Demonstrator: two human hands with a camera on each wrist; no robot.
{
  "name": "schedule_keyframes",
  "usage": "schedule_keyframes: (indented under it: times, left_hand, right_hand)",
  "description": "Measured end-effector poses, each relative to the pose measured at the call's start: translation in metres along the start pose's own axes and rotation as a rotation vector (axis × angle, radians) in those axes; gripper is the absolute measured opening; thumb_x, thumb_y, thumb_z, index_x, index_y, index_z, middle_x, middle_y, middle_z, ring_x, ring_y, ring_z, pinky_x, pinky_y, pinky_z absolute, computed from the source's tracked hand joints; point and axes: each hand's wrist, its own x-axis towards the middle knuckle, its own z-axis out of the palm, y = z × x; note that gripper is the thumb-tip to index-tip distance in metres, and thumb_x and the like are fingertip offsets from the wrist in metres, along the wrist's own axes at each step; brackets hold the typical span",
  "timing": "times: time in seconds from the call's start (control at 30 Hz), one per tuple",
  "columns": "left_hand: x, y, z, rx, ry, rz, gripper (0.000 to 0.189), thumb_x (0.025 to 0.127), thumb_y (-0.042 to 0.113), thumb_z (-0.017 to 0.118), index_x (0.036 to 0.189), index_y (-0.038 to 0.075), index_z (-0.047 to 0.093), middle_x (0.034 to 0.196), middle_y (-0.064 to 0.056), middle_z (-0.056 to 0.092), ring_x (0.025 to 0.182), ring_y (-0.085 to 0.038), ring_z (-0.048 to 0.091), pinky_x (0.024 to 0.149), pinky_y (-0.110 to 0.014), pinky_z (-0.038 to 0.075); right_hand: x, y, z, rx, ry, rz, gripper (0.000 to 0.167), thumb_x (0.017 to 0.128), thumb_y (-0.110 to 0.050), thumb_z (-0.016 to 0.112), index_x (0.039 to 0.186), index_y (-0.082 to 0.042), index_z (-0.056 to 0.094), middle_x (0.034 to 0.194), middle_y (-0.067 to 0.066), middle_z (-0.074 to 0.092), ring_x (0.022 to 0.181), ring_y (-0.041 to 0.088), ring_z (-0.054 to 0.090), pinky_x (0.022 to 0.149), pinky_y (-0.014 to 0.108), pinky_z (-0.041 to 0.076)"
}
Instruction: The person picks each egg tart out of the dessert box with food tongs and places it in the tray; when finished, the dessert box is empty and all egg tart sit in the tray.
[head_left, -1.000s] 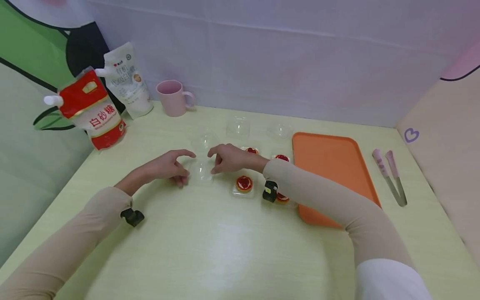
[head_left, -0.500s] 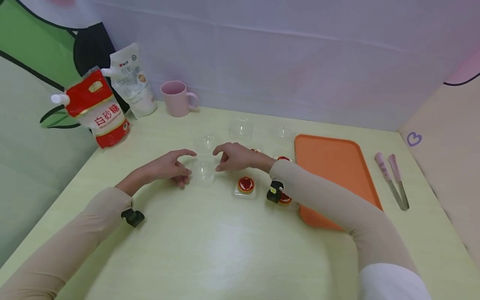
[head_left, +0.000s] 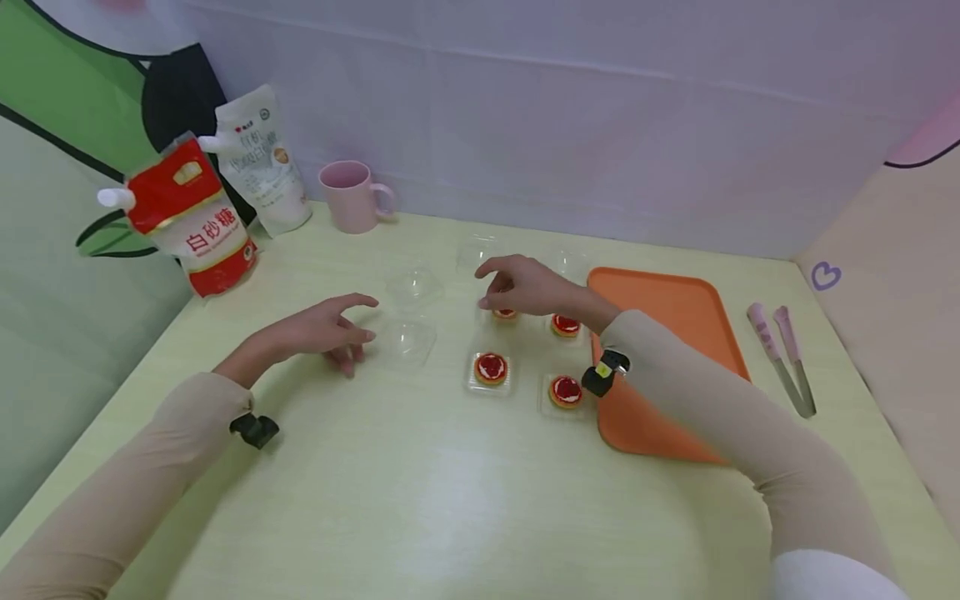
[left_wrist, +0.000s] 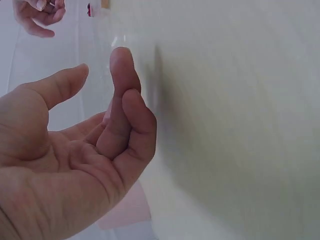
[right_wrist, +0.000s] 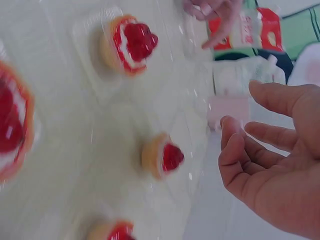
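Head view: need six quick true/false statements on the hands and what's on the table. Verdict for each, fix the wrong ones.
1. The tongs lie to the right of the orange tray. True.
2. Neither the left hand nor the right hand holds anything. True.
3. The right hand is touching the tongs. False: it is well apart from them, near the tarts.
4. The red-and-white pouch and the white pouch are both left of the pink mug. True.
5. The pink mug stands on the orange tray. False: the pink mug stands on the table, left of the orange tray.
6. The left hand is nearer the orange tray than the right hand. False: the right hand is nearer.
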Motion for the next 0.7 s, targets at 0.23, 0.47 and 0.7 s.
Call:
schedule_keyframes:
  times: [0.23,0.47,0.7]
  left_hand:
    - [-0.002,0.018,-0.013,0.133,0.074,0.049,0.064,0.101,0.029,0.058,0.152,0.006,0.027,0.102,-0.022,0.067,0.073,-0.023,0.07,0.073,-0.037,0.056]
    - [0.009,0.043,0.005,0.398,0.251,0.294,0.059,0.091,0.022,0.073,0.141,0.003,0.049,0.102,-0.018,0.065,0.089,-0.027,0.064,0.079,-0.04,0.051]
    - [0.029,0.064,0.05,0.579,0.211,0.443,0.082,0.075,0.044,0.085,0.142,0.011,0.053,0.129,-0.017,0.055,0.121,-0.035,0.049,0.099,-0.054,0.039]
  right_hand:
    - [-0.043,0.034,-0.041,0.031,0.161,0.091,0.046,0.096,-0.021,0.066,0.138,-0.006,0.054,0.112,0.016,0.069,0.104,0.03,0.065,0.091,0.042,0.051]
    - [-0.095,0.08,-0.079,0.094,0.327,0.235,0.05,0.101,-0.028,0.058,0.145,-0.007,0.046,0.124,0.023,0.063,0.108,0.033,0.062,0.094,0.047,0.05]
    - [-0.145,0.131,-0.099,0.091,0.533,0.374,0.063,0.099,-0.041,0.058,0.148,-0.006,0.042,0.126,0.024,0.059,0.099,0.017,0.062,0.082,0.024,0.051]
